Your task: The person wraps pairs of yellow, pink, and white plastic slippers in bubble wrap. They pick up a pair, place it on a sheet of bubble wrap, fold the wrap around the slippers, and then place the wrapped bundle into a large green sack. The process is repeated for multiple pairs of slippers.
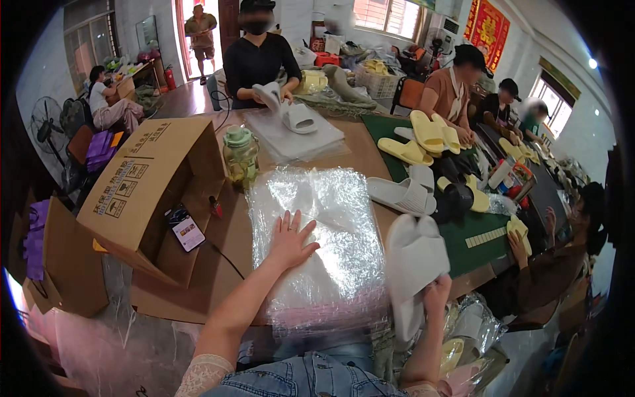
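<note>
My left hand lies flat with fingers spread on a stack of clear plastic bags in front of me. To the right of the stack, my right hand grips a pair of white slide sandals, held upright and partly blurred. Beyond them on the table lie another white slide and several yellow slides. Across the table a person in black holds a white slide, and another white slide rests on a second stack of bags.
A cardboard box lies on its side at the left, a phone at its opening. A glass jar stands behind the bag stack. Bagged slides sit low at my right. Co-workers line the table's right side around a green mat.
</note>
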A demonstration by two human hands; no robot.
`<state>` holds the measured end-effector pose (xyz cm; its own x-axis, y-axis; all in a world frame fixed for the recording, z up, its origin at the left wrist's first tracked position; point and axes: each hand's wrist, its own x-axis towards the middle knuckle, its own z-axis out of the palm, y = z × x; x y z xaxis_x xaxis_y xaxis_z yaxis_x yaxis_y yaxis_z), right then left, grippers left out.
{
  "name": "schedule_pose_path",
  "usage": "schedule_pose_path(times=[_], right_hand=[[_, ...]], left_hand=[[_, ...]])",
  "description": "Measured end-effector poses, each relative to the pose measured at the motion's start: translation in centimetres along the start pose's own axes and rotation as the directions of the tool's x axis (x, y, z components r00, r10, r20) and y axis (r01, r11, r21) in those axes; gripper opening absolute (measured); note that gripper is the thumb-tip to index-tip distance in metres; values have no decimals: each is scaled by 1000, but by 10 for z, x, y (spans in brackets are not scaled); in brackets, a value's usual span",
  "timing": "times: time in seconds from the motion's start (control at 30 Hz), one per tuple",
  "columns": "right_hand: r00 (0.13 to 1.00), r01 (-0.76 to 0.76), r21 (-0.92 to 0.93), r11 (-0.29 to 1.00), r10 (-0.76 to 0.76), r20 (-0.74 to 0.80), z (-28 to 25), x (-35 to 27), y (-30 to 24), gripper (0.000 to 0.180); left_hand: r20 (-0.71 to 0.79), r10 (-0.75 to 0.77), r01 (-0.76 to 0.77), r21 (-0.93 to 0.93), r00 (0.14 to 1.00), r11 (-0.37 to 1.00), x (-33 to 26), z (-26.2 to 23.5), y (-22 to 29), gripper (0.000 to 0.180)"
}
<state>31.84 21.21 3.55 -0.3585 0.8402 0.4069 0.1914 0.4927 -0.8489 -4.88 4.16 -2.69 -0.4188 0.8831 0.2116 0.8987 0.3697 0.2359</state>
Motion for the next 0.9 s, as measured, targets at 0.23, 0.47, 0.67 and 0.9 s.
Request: schedule_pose_path(times=[0.23,0.47,0.67,0.9], right_hand=[[792,321,-159,934,-173,586,95,9,-101,27],[940,128,-578,806,87,330,156,50,-17,42],[968,171,-554,815,-35,248,165,39,7,43],[994,82,-381,921,-47,99,132,28,17,41]], left_hand=[[-45,78,-76,53,996,996,0,10,-8,65],[-13,150,-151,-76,989,986,-52,-34,16,60],[18,295,-289,-140,955,947,-122,-67,62,66],[-10,285,-284,-110,959,952,-119,-45,54,46]])
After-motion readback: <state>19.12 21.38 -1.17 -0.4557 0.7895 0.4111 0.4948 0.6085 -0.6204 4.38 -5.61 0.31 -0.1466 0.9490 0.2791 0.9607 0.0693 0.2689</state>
